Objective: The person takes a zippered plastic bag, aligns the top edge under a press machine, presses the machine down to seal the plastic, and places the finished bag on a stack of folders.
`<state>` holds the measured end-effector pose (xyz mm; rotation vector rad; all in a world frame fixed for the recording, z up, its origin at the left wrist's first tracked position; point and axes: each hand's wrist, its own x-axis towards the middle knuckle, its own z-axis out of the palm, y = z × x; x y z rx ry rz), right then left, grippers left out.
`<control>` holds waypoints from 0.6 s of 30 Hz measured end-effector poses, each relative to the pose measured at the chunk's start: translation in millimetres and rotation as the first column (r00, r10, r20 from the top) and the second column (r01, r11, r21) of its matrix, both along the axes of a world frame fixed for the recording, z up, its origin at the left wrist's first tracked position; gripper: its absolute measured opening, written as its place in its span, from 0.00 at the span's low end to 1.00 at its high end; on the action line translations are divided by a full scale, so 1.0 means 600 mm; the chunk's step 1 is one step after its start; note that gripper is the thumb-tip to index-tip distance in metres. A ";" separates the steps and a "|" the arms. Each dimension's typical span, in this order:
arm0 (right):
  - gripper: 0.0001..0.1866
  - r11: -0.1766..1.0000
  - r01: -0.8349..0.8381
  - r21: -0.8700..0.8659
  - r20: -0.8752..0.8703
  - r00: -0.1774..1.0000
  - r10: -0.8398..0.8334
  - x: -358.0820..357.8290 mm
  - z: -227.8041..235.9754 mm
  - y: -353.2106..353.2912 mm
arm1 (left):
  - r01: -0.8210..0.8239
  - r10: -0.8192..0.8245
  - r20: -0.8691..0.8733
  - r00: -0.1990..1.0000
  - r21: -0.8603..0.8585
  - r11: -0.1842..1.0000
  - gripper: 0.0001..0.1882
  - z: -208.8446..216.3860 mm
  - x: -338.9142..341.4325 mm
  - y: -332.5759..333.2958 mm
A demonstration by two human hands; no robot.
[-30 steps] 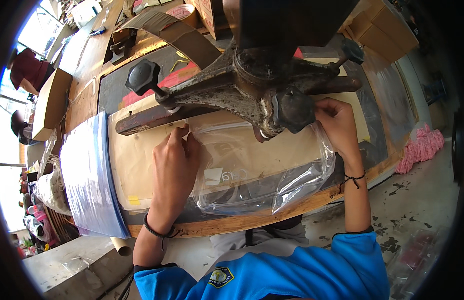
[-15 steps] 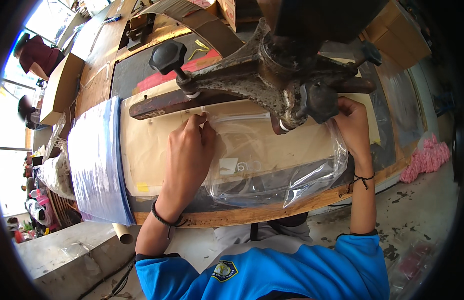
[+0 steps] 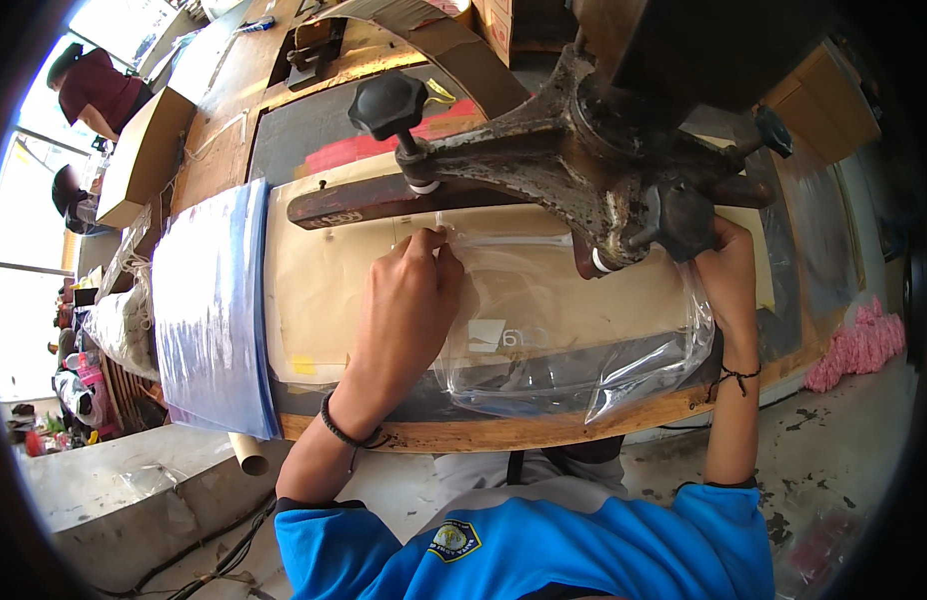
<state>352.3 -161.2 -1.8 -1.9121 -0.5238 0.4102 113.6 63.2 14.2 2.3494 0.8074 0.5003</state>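
Note:
A clear plastic bag [image 3: 569, 335] lies over tan paper sheets [image 3: 329, 290] on the bench, its top edge close to the bar of a black metal press [image 3: 544, 145]. At the bag's upper left corner my left hand [image 3: 416, 290] pinches the edge between thumb and forefinger, just in front of the press bar [image 3: 369, 198]. Opposite it, my right hand [image 3: 729, 275] is closed at the bag's upper right corner, beneath a black star knob [image 3: 681, 217]. That knob covers part of the right fingertips.
Left of the paper lies a stack of clear blue-tinted plastic sheets [image 3: 209, 310]. A bundle of pink twine [image 3: 859, 345] sits at the right, and a cardboard box [image 3: 149, 155] at far left, with a person [image 3: 104, 90] beyond it. The wooden bench edge [image 3: 464, 436] runs before me.
The whole view has shifted, so the bench and press appear farther right. Both hands keep their places at the bag's two upper corners, and the bag lies much as before.

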 end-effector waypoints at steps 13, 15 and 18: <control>0.07 0.999 -0.014 0.035 -0.037 0.999 0.015 0.003 -0.007 0.000 | -0.001 0.001 0.002 1.000 -0.002 1.000 0.11 -0.001 0.000 0.001; 0.07 1.000 -0.016 0.025 -0.032 0.999 0.017 0.004 -0.007 0.000 | -0.004 0.004 0.001 1.000 -0.008 1.000 0.11 -0.001 0.001 0.001; 0.08 1.000 -0.019 0.016 -0.025 0.999 0.019 0.004 -0.004 -0.002 | -0.008 0.008 0.021 1.000 0.020 1.000 0.11 -0.003 0.003 0.000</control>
